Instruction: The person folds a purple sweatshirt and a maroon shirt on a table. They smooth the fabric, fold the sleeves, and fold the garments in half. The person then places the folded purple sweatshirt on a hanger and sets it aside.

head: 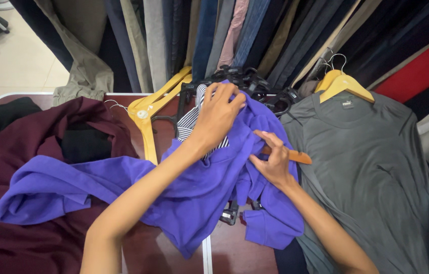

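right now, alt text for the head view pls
Two bare hands work a purple shirt on a table: the left hand grips its top, the right hand holds a wooden hanger. A grey shirt lies right.

You have one view only, from the camera on your head, looking steeply down and slightly forward at the table [171,253]. It sits close: your forearms enter from the bottom edge and fill the middle of the frame. Taking the purple shirt [194,193] as the landmark, the lens is centred almost straight above it. Beyond the shirt, the top edge takes in the row of hanging trousers [235,35]; far left of it, a patch of pale floor [19,61] shows. No second view overlaps this one.
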